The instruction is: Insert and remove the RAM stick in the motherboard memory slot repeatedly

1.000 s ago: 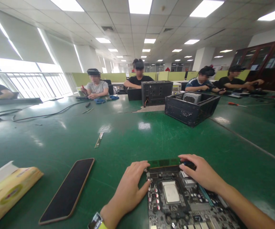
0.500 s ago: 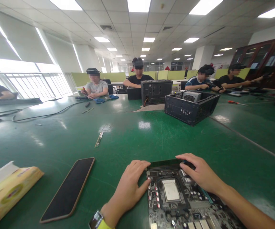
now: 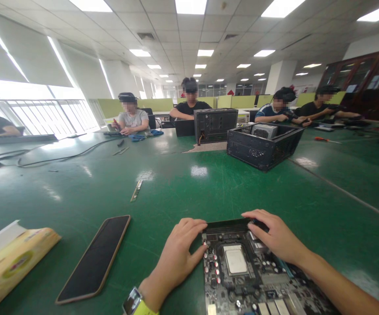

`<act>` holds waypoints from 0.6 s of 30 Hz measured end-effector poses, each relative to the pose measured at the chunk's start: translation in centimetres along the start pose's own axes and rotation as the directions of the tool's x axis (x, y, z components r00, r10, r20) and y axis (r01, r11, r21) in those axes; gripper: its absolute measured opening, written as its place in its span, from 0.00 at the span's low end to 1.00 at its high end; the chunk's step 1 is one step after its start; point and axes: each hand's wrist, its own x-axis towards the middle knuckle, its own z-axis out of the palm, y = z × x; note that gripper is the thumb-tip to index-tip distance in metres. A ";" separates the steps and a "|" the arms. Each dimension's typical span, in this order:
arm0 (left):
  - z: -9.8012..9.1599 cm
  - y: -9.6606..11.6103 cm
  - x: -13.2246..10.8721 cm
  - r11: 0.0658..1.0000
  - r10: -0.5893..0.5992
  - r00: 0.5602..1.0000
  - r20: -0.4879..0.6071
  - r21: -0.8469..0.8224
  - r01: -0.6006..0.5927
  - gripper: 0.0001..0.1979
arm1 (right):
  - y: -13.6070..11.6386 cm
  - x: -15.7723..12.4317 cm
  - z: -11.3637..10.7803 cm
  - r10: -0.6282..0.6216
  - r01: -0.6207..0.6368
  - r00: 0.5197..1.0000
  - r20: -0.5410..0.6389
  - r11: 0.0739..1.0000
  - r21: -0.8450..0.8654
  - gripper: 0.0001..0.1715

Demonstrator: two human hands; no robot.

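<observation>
A dark motherboard lies in front of me, with a square silver processor exposed in its socket. Along its far edge runs a thin dark strip at the memory slots; whether it is a memory module cannot be made out. My left hand grips the board's far left corner, fingertips at the strip's left end and thumb on the board's side. With bent fingers, my right hand holds the far right corner, thumb in front and index finger at the strip's right end.
A phone and a yellow tissue pack lie to the left. Further off is a loose memory module. Two black computer cases stand across the green table. A screwdriver lies far right; several people sit beyond.
My hands stay at the motherboard's far corners, with only a very slight shift. At the far right, a person's outstretched arm has lowered.
</observation>
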 end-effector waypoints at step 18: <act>0.1 -0.1 0.0 0.999 -0.003 1.000 -0.017 0.037 0.004 0.18 | 0.2 0.0 0.1 0.010 -0.009 0.999 -0.031 1.000 0.014 0.14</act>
